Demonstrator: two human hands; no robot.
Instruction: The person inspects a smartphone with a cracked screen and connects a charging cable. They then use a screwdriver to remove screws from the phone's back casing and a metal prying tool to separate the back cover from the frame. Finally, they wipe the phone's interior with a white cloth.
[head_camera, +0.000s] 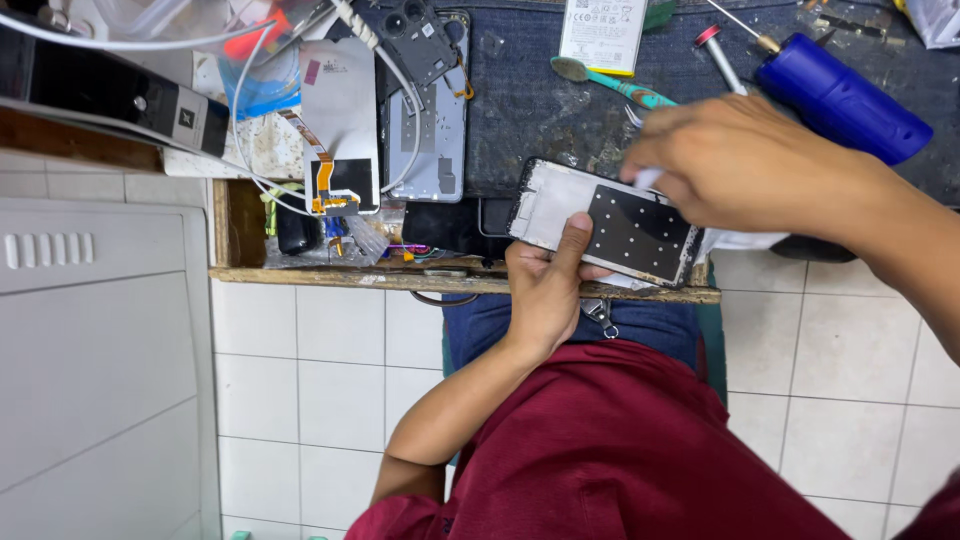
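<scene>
My left hand (545, 290) grips an opened phone frame (600, 225) from its near edge, thumb lying on its inner face. The frame has a pale left half and a black dotted sheet on the right half, and it sits tilted over the front edge of the workbench (350, 277). My right hand (740, 165) hovers over the frame's far right end, fingers pinched on a small white wipe (648, 180). More white material (745, 240) shows under that hand.
On the dark bench mat lie a blue cylindrical tool (845, 100), a teal toothbrush (610, 85), a screwdriver (720, 55), a white flat pack (603, 30), a grey phone back (425, 130) and a display panel with an orange flex cable (340, 130). A white cabinet (100, 350) stands at left.
</scene>
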